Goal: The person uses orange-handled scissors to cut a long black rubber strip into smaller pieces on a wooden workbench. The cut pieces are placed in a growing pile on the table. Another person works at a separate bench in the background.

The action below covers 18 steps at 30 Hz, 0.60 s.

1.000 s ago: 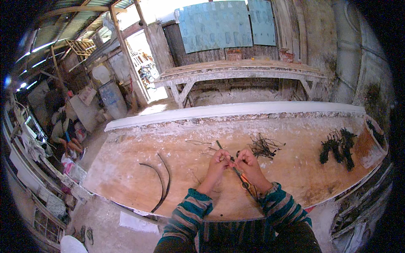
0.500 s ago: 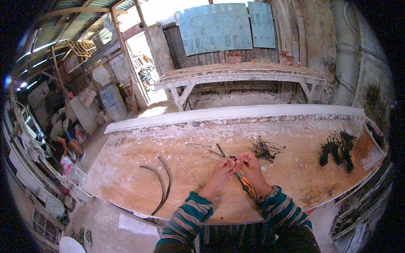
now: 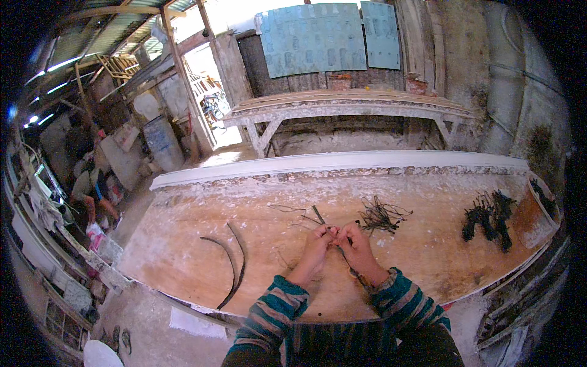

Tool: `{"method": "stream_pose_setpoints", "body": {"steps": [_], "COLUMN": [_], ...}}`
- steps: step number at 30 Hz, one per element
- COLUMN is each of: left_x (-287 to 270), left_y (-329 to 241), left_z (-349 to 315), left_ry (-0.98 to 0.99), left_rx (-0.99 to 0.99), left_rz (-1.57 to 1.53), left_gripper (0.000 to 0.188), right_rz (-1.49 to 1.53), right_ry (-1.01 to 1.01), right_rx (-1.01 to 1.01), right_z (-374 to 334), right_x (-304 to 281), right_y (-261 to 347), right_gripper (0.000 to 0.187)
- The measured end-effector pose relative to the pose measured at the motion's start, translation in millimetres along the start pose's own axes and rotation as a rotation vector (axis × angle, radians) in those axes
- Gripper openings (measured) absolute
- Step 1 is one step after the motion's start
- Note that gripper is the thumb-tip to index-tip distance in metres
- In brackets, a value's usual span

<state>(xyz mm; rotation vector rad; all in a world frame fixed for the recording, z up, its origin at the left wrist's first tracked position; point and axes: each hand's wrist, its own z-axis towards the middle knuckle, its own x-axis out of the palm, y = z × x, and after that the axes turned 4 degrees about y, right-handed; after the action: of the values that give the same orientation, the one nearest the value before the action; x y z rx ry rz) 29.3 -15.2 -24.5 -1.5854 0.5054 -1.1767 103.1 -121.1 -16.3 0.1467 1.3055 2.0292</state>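
My left hand [image 3: 315, 251] and my right hand [image 3: 359, 251] meet over the middle of the table, fingertips pinched close together. What lies between the fingers is too small and covered to make out. Just beyond my left hand a short dark strip [image 3: 318, 214] juts out, its near end hidden by the fingers. Below my right hand lies a tool with an orange handle [image 3: 365, 281], mostly covered by the hand and wrist. A loose pile of thin dark wires [image 3: 380, 215] sits beyond my right hand.
Two curved dark strips [image 3: 234, 263] lie at left on the wooden table [image 3: 177, 244]. Black bundles [image 3: 489, 220] and a tipped container [image 3: 531, 221] are at right. A white raised ledge [image 3: 342, 164] runs along the far edge. Another person [image 3: 92, 189] bends down at far left.
My right hand has turned and shifted slightly left, and now covers more of the orange-handled tool. My left hand stays nearly in place, fingers still pinched.
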Motion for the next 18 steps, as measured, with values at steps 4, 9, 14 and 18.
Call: {"method": "stream_pose_setpoints", "body": {"steps": [4,9,14,18], "left_x": [-4,-2,-17,-17], "left_y": [1,-5,-13,-19], "left_z": [4,2,0,2], "left_ry": [0.009,0.024,0.020,-0.007], "left_rx": [0.007,0.067,0.234,0.298], "left_rz": [-0.032,0.051,0.301,0.403], "left_gripper": [0.015,0.017,0.019,0.016], "right_rz": [-0.072,-0.013,-0.024,-0.106], "right_ry": [-0.030,-0.047,-0.053,-0.036], "right_rx": [-0.026,0.044,0.114,0.162], "right_z": [-2,-4,-4,-4], "right_x": [1,1,1,-1], "right_y": [18,18,27,19], "right_gripper": [0.010,0.010,0.020,0.022]}}
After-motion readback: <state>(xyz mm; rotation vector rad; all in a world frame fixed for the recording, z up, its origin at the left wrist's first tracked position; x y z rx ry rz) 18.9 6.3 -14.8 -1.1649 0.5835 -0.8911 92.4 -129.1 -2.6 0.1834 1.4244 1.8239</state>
